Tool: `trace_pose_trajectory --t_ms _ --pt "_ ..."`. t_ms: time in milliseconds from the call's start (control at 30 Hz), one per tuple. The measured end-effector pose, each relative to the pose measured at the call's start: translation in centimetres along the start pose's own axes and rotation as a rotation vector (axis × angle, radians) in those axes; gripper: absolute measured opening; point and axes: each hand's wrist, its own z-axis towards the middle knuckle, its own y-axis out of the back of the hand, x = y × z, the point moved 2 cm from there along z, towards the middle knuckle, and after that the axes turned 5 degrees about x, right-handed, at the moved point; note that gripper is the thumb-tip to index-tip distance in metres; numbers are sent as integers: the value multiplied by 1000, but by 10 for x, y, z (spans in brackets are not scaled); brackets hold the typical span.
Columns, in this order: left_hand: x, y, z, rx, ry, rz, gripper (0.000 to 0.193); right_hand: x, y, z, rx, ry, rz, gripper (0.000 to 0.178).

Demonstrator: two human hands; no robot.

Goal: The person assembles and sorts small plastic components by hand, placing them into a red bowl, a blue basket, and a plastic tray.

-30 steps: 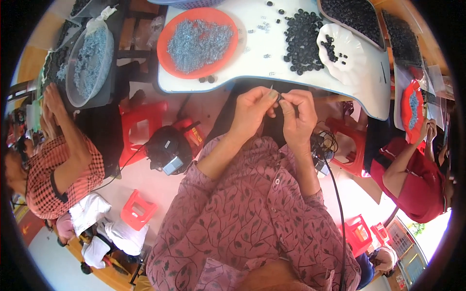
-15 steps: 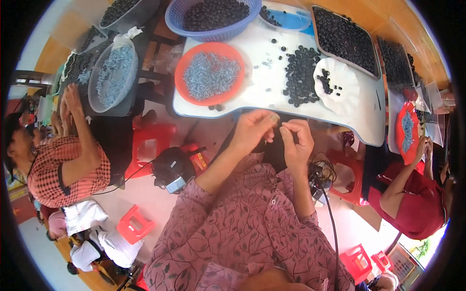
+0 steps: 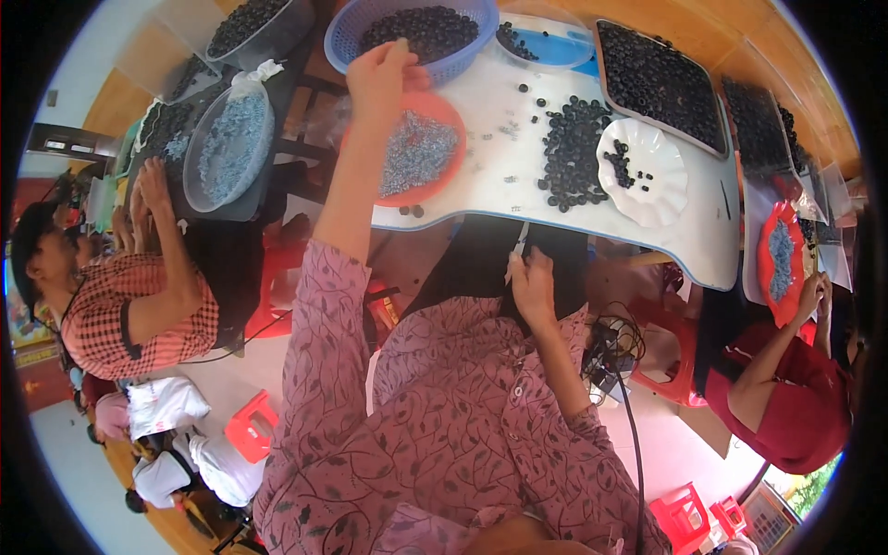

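Observation:
My left hand [image 3: 381,79] reaches up to the near rim of the blue plastic basket [image 3: 344,46], which holds many small black ring-shaped parts [image 3: 435,32]. Its fingers look apart, some blurred, and no part shows in them. Below that arm lies a red-orange round tray [image 3: 453,166] heaped with small clear bluish pieces [image 3: 416,153]; the forearm covers its left side. Close to the table's front edge, above my lap, my right hand [image 3: 535,285] is closed round a slim silvery tool [image 3: 523,239] pointing away from me. The tool's exact kind is unclear.
On the white table [image 3: 499,199] lie a pile of black rings [image 3: 573,153], a white scalloped plate [image 3: 661,190] with a few rings, and a full metal tray [image 3: 661,83]. Co-workers sit left [image 3: 139,305] and right [image 3: 786,388]. Cables [image 3: 615,342] hang beside me.
My hands were together above my lap. The left has moved up and away to the basket; the right has dropped slightly lower and left, and the slim tool now shows in it.

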Motion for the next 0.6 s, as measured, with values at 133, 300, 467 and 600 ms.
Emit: trace_pose_trajectory --t_ms 133,300,467,600 --pt "6 9 -4 -82 10 -68 32 -40 -37 33 54 -193 122 65" --pt "20 25 -53 -78 -25 136 26 -91 -86 68 160 -639 946 82" --pt "38 -13 -112 -40 140 168 23 -67 -85 91 52 -638 1316 79" --pt "59 -49 -132 132 46 283 19 -58 -85 103 108 -620 1561 65"
